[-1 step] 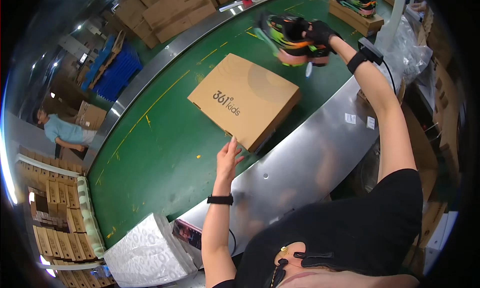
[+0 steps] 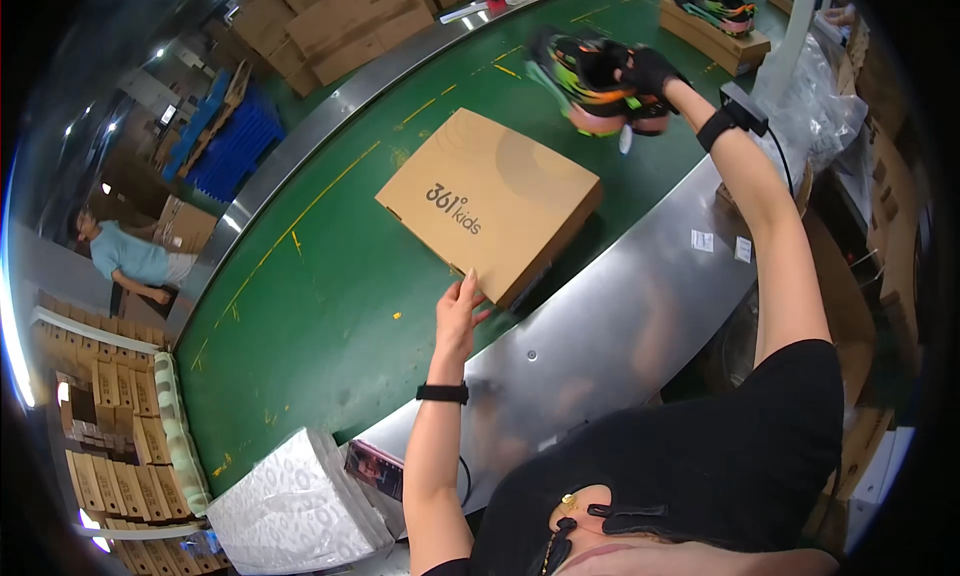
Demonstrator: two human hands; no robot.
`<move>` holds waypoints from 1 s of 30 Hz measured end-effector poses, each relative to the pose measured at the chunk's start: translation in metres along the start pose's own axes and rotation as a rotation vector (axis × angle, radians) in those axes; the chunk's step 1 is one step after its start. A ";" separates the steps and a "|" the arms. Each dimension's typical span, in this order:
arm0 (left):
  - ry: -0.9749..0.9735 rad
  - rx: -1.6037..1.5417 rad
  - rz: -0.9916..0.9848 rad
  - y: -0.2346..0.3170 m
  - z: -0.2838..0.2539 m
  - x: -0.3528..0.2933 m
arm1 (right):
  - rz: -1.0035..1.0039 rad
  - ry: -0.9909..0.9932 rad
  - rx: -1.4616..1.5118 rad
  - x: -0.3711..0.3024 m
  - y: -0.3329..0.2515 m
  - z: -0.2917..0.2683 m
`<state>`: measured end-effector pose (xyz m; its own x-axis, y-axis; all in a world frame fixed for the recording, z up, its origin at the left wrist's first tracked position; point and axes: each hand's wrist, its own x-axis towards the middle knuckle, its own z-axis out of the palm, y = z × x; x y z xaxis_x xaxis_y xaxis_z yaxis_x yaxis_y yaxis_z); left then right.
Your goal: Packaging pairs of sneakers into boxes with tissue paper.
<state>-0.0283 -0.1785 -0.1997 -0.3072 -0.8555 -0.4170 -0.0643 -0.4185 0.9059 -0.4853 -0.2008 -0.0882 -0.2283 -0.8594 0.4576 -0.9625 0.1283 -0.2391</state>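
Note:
A closed brown cardboard shoe box (image 2: 490,201) lies flat on the green conveyor belt (image 2: 320,326). My left hand (image 2: 458,311) reaches over the belt's metal rim, and its straight fingers touch the box's near corner. It grips nothing. My right hand (image 2: 648,71), in a black glove with a black wrist strap, holds a pair of bright orange, green and black sports shoes (image 2: 590,88) in the air above the belt, beyond the box's far right side.
A second brown box with colourful shoes on top (image 2: 715,31) sits farther along the belt. The curved metal rim (image 2: 620,321) lies between me and the belt. A white patterned package (image 2: 290,506), stacked cartons (image 2: 100,456), blue pallets (image 2: 235,141) and a person in light blue (image 2: 130,261) are to the left.

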 end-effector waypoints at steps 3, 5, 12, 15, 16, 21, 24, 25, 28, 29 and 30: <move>-0.014 0.029 -0.028 0.005 0.006 0.018 | 0.124 -0.055 -0.145 -0.025 0.044 0.041; -0.016 -0.044 0.138 0.007 -0.005 0.026 | 0.281 -0.206 -0.141 -0.046 0.029 0.049; 0.313 0.308 0.427 0.098 -0.025 -0.004 | 0.156 -0.205 -0.231 -0.058 -0.004 0.048; 0.353 0.429 0.435 0.113 -0.007 -0.010 | -0.097 -0.308 -0.058 -0.067 -0.111 0.041; 0.403 0.563 0.487 0.113 -0.003 -0.005 | -0.551 -0.241 0.344 -0.078 -0.123 0.053; 0.274 0.579 0.705 0.119 -0.001 -0.005 | -0.380 -0.112 0.515 -0.133 -0.228 0.078; 0.142 0.177 0.375 0.110 -0.015 -0.021 | -0.315 0.010 0.702 -0.133 -0.229 0.082; 0.144 0.179 0.374 0.100 -0.024 -0.025 | -0.316 0.035 0.754 -0.134 -0.230 0.079; 0.266 0.320 0.380 0.062 -0.065 -0.039 | 0.011 0.153 1.213 -0.115 -0.231 0.053; 0.242 0.293 0.422 0.045 -0.082 -0.040 | 0.124 0.144 1.406 -0.109 -0.224 0.050; 0.232 0.358 0.325 0.015 -0.112 -0.035 | 0.243 0.173 1.563 -0.110 -0.220 0.047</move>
<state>0.0879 -0.1894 -0.1799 -0.1502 -0.9854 -0.0797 -0.3328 -0.0255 0.9426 -0.2415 -0.1579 -0.1260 -0.4652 -0.8169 0.3409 0.1647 -0.4583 -0.8734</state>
